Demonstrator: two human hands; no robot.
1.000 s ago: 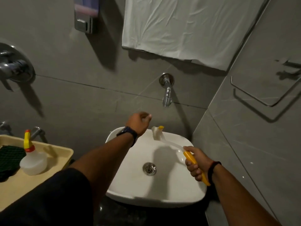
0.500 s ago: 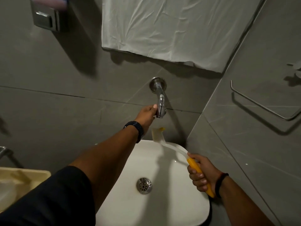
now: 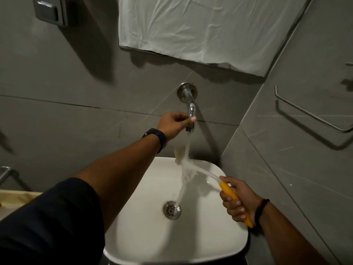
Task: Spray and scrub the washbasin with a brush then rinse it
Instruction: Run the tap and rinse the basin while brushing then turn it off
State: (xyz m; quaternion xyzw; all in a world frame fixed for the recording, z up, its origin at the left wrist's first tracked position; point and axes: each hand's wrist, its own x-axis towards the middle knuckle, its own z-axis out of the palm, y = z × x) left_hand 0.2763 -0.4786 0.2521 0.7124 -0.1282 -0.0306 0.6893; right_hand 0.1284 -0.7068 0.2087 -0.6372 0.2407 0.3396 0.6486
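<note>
The white washbasin [image 3: 149, 236] fills the lower middle, with a metal drain [image 3: 171, 210] at its centre. Above it a chrome wall tap [image 3: 189, 104] pours a stream of water [image 3: 186, 169] into the bowl. My left hand [image 3: 174, 124] is closed around the tap's lower end. My right hand [image 3: 236, 202] grips the yellow handle of a brush [image 3: 232, 196], whose pale neck and head reach up-left into the falling water at the basin's back rim.
A white cloth [image 3: 200, 29] hangs on the wall above the tap. A metal towel bar [image 3: 313, 117] is fixed to the right wall. A chrome fixture [image 3: 50, 11] sits upper left. A beige tray's corner [image 3: 15, 197] shows at the left edge.
My left hand rose from over the basin to the tap and closed on it; water now runs over the brush head. The view shifted right, so the spray bottle left the frame.
</note>
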